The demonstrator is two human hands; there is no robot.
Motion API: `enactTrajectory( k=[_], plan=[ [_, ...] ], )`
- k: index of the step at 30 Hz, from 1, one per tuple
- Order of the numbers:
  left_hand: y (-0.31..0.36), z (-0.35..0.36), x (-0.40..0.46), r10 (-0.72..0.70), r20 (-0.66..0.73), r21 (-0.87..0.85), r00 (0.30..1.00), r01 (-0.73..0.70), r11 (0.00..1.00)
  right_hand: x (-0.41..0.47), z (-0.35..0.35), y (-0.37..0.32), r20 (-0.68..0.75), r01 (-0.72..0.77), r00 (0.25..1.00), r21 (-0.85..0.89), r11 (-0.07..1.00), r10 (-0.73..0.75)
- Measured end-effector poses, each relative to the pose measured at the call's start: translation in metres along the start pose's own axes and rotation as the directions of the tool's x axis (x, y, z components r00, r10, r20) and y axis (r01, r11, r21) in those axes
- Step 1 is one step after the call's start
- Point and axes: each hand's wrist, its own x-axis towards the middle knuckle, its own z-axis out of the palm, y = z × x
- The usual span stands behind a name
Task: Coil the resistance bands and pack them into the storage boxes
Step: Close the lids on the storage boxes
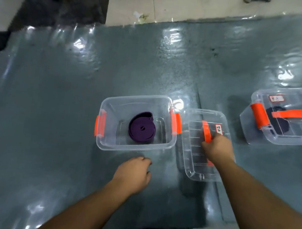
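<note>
The clear plastic lid is gripped by its orange handle in the right hand; the left hand is loosely curled, empty. The coiled purple resistance band lies in the open clear storage box; uncoiling could foul the lid if misaligned

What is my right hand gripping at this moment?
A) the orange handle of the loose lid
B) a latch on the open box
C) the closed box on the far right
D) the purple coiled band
A: the right hand curls round the orange handle of the loose lid, which lies beside the open box holding the purple coiled band.
</note>
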Motion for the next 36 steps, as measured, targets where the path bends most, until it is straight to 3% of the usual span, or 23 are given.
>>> enactTrajectory(
  k=[7,12,17,22,25,29,36],
  plan=[
    [0.000,-0.037,-0.010,0.096,-0.059,-0.022,0.994,-0.098,0.995,-0.004,-0.054,-0.019,-0.147,0.099,0.985,0.070,0.993,-0.087],
    [-0.011,-0.066,-0.010,0.020,-0.268,-0.188,0.963,-0.072,0.980,-0.013,-0.077,-0.066,-0.204,0.277,0.943,0.040,0.960,-0.263],
    [-0.045,-0.092,-0.008,-0.156,-0.391,-0.401,0.907,-0.015,0.916,-0.029,-0.074,-0.122,-0.037,0.557,0.822,-0.156,0.816,-0.568],
    [-0.087,-0.100,-0.012,-0.390,-0.411,-0.518,0.824,0.141,0.844,-0.044,-0.048,-0.163,0.116,0.728,0.670,-0.297,0.618,-0.733],
    [-0.104,-0.100,-0.014,-0.480,-0.398,-0.627,0.782,0.150,0.764,-0.050,-0.033,-0.181,0.209,0.781,0.606,-0.340,0.524,-0.767],
    [-0.116,-0.098,-0.014,-0.515,-0.382,-0.653,0.767,0.171,0.738,-0.059,-0.016,-0.200,0.301,0.817,0.548,-0.392,0.422,-0.781],
    [-0.114,-0.101,-0.001,-0.526,-0.312,-0.625,0.791,0.246,0.741,-0.063,0.000,-0.220,0.349,0.820,0.543,-0.415,0.394,-0.763]
  ],
)
